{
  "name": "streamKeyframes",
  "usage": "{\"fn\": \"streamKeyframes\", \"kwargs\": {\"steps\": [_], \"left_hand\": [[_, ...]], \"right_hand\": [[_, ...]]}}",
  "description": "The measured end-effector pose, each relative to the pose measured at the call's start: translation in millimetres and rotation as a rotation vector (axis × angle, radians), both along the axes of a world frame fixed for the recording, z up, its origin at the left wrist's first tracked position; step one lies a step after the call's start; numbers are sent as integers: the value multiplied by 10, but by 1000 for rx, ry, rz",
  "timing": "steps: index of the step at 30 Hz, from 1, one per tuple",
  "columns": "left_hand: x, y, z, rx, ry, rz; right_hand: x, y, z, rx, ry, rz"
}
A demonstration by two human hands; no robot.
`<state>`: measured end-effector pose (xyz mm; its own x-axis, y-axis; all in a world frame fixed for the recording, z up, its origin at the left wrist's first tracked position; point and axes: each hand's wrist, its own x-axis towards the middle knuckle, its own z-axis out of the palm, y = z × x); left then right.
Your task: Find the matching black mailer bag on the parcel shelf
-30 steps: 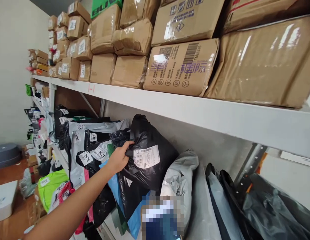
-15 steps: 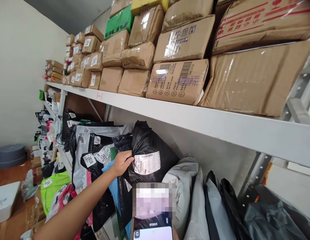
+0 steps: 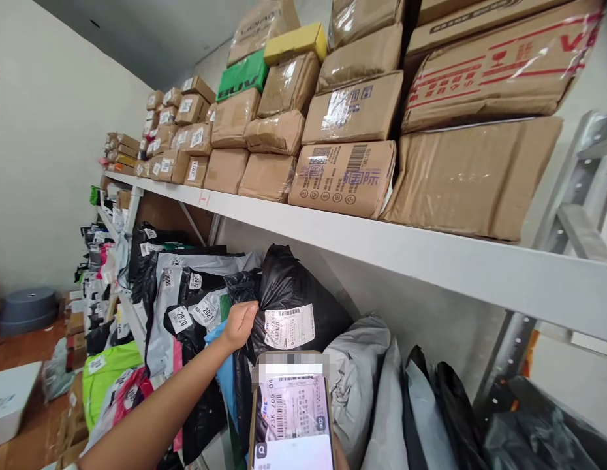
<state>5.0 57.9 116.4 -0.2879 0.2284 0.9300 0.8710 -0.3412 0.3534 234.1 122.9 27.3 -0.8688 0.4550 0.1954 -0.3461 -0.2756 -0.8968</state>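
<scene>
My left hand [image 3: 239, 328] is closed on the left edge of a black plastic parcel bag [image 3: 303, 281]. A white shipping label [image 3: 290, 326] with barcodes faces me on the bag's front. Below the bag, a smartphone [image 3: 292, 418] is held upright, its screen showing the label in a camera view above a white panel. My right hand [image 3: 339, 454] holds the phone from behind; just a sliver of it shows at the phone's right edge. Left of my left hand hang black and grey parcel bags [image 3: 181, 318] with numbered stickers.
Over the bags runs a white metal shelf beam [image 3: 382, 238], with cardboard boxes [image 3: 342, 176] stacked on it. Grey parcel bags [image 3: 357, 372] stand to the right, near a metal upright [image 3: 502, 352]. A lime-green bag [image 3: 110, 378] and a grey round stool [image 3: 27, 310] are at left.
The phone has shifted slightly left and up, and its screen now shows the label sharply. More of the upper boxes has come into view. My left hand keeps its grip on the bag.
</scene>
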Motion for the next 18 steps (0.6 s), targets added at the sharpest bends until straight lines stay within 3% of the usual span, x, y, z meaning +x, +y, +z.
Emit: {"fn": "streamKeyframes", "kwargs": {"steps": [9, 18], "left_hand": [[-17, 6, -13, 35, 28, -14], [-49, 21, -35, 58, 57, -3]], "right_hand": [[-103, 283, -279, 8, -28, 48], [-22, 208, -151, -26, -39, 142]]}}
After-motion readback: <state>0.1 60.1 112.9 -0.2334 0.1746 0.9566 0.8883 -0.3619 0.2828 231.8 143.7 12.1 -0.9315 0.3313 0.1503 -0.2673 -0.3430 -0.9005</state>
